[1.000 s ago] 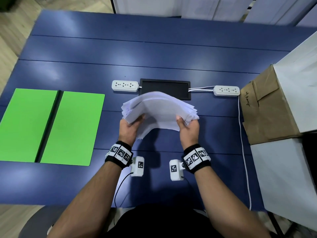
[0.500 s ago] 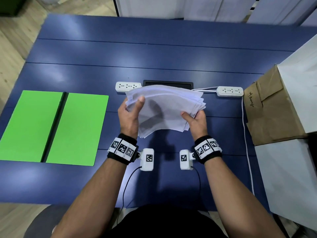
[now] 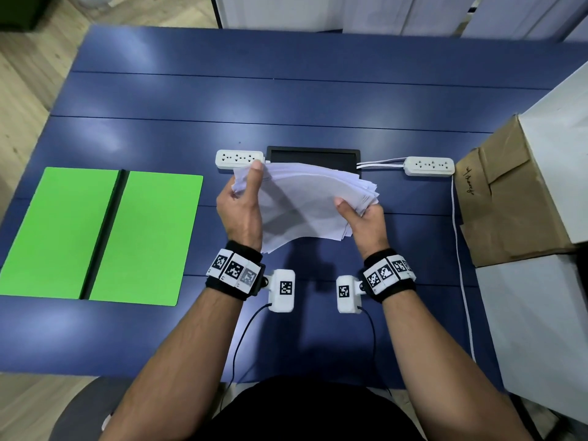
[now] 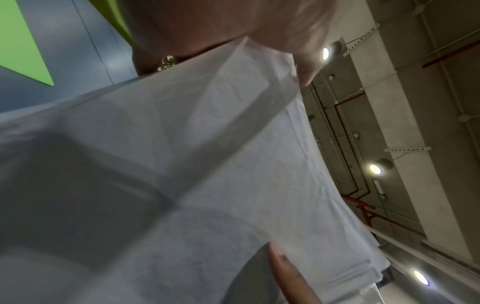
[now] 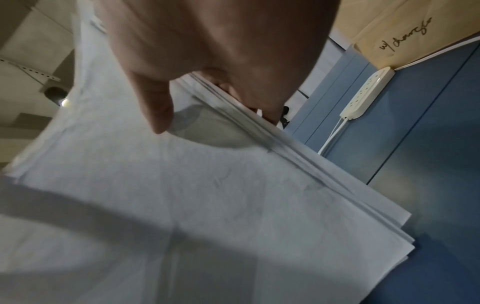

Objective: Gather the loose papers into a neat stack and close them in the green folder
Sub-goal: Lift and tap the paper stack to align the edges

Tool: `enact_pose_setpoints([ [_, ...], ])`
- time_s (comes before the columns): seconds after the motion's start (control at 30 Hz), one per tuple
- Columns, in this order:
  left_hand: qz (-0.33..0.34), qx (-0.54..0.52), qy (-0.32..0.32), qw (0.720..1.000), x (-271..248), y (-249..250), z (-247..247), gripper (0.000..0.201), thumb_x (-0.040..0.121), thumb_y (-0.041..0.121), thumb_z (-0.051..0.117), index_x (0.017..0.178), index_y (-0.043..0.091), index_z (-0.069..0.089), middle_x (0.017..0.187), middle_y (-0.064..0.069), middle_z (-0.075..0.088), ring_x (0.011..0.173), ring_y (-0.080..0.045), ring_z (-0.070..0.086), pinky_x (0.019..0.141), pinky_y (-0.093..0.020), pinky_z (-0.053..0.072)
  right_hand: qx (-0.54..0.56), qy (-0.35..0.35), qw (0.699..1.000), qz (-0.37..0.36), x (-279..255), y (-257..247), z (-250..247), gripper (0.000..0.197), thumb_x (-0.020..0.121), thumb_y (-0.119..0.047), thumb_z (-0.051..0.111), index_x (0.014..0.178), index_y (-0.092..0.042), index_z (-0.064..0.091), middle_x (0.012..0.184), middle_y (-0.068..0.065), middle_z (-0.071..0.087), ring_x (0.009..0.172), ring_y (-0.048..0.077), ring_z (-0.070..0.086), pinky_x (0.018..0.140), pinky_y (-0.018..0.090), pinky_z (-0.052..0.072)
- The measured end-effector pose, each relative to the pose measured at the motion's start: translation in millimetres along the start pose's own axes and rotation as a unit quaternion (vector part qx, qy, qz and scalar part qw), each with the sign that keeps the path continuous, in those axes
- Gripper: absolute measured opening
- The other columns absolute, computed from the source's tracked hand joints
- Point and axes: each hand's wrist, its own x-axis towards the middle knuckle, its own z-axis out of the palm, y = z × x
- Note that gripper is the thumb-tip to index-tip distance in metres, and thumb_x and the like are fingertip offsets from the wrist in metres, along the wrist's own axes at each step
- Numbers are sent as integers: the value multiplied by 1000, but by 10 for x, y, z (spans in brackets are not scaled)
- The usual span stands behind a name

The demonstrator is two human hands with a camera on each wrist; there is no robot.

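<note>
A bundle of white papers (image 3: 305, 202) is held in the air above the blue table (image 3: 286, 100), bowed upward with its edges uneven. My left hand (image 3: 245, 198) grips its left side, thumb on top near the far corner. My right hand (image 3: 359, 214) grips its right edge, thumb on top and fingers underneath. The papers (image 4: 207, 164) fill the left wrist view, and in the right wrist view the sheets (image 5: 207, 195) fan out at their edge under my thumb. The green folder (image 3: 98, 233) lies open and flat at the table's left.
Two white power strips (image 3: 239, 158) (image 3: 429, 166) flank a black recessed panel (image 3: 313, 154) behind the papers. A white cord (image 3: 461, 265) runs along the right. A brown cardboard box (image 3: 506, 198) and white boxes (image 3: 541, 313) stand at the right edge.
Both hands have raised the papers and tilted them toward upright. My left hand slid up the left edge toward the far corner; the right keeps its grip.
</note>
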Motion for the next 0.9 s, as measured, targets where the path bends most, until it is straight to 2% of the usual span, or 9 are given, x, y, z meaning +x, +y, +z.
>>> enact_pose_setpoints([
  [0.13,7,-19,39,999,42,-9,-61,20,90,36,59,79,19,60,78,5,49,77,-13,44,76,-33,37,-7,-8,1000,15,-7,-42,4,20,93,-13,68,113,-14,68,112,3,74,104,17,69,101,38,52],
  [0.27,25,-46,1,999,52,-7,-108,23,94,33,59,79,15,56,81,-4,45,81,-16,41,77,-36,34,2,3,1000,11,-10,-111,37,21,93,-15,67,114,-15,67,113,2,74,106,17,68,103,40,51],
  [0.33,30,-36,-12,999,21,-4,-86,33,97,31,63,70,18,49,73,3,42,73,-13,38,72,-30,32,24,35,999,-2,-32,-188,95,28,92,-21,68,117,-8,66,114,6,73,108,19,69,101,40,52],
  [0.4,27,-22,-10,999,-28,19,-51,41,97,22,66,60,27,49,61,20,45,62,-3,40,66,-20,36,44,73,996,-29,-65,-286,188,34,92,-22,68,118,0,62,109,3,73,102,13,69,96,32,54],
  [0.43,24,-19,-4,1000,-44,28,-37,41,96,19,68,59,30,54,58,22,50,61,1,45,67,-17,38,50,89,994,-43,-73,-331,237,35,92,-23,68,117,2,61,104,-1,72,96,8,68,93,27,53],
  [0.57,29,-28,2,999,-64,32,-13,26,95,18,70,70,25,70,63,19,63,66,1,57,74,-18,45,48,147,985,-73,-61,-415,387,43,81,-48,74,104,-15,62,89,-12,70,85,7,64,88,32,53],
  [0.67,34,-34,-7,999,-67,10,-23,27,96,14,67,71,22,69,63,19,63,67,0,56,75,-17,45,32,207,975,-68,-34,-430,443,52,72,-62,74,95,-17,62,80,-13,68,75,4,60,75,20,51],
  [0.77,42,-31,-19,998,-76,-12,-43,39,97,10,63,63,29,61,58,20,53,63,1,48,71,-15,41,21,238,970,-52,-13,-443,468,41,74,-58,75,89,-24,60,81,-11,69,72,0,59,67,8,43],
  [0.9,47,-16,-38,998,-93,-6,-76,51,98,15,59,52,34,49,58,20,37,62,-4,33,63,-22,30,0,263,964,-50,13,-446,456,34,84,-50,67,90,-18,59,73,-14,63,66,4,54,67,18,43],
])
